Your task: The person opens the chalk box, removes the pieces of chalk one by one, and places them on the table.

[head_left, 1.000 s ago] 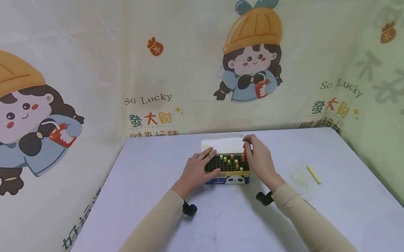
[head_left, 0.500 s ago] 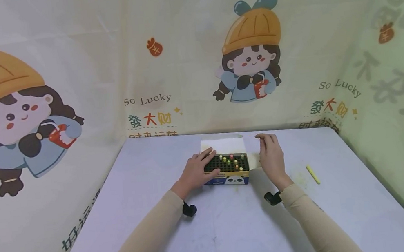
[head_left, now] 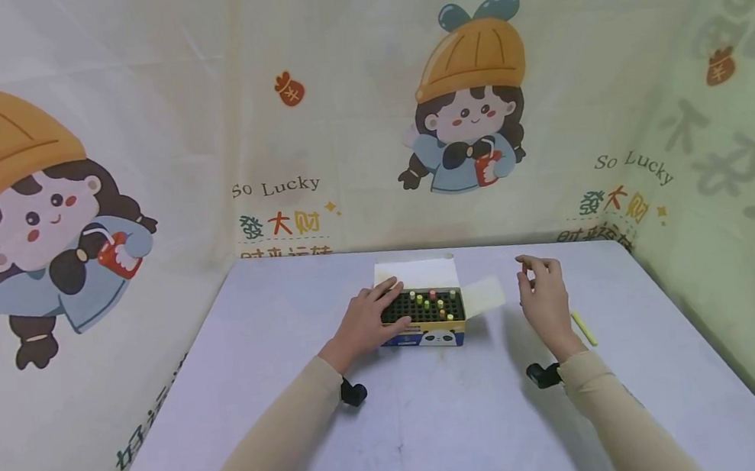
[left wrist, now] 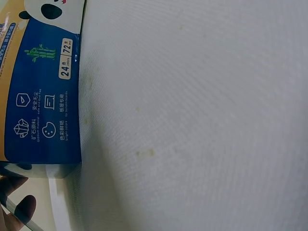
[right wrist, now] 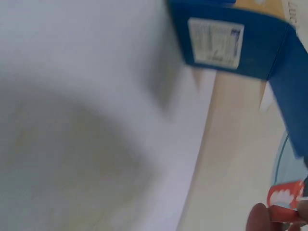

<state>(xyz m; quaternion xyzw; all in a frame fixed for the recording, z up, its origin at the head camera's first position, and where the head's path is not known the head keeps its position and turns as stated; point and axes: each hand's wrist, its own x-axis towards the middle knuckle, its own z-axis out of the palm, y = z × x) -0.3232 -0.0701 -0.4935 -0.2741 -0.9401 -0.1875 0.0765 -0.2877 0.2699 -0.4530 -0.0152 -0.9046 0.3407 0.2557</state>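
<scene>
Pinching what looks like a red stick [right wrist: 281,214], the right hand [head_left: 545,298] hangs above the table [head_left: 453,427], between the opened box [head_left: 423,337] and the yellow stick [head_left: 585,329]. Outstretched, the left hand [head_left: 360,320] steadies the box's left end. I'd judge sticks are being emptied out; next calls for lowering the red one near the yellow, then loosening the pinch.

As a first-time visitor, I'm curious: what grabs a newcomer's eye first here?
Probably the big orange-hatted cartoon figure on the backdrop, far left. Next, the open panda box on the table under the left hand, coloured sticks standing inside. A yellow stick lies farther right.
</scene>
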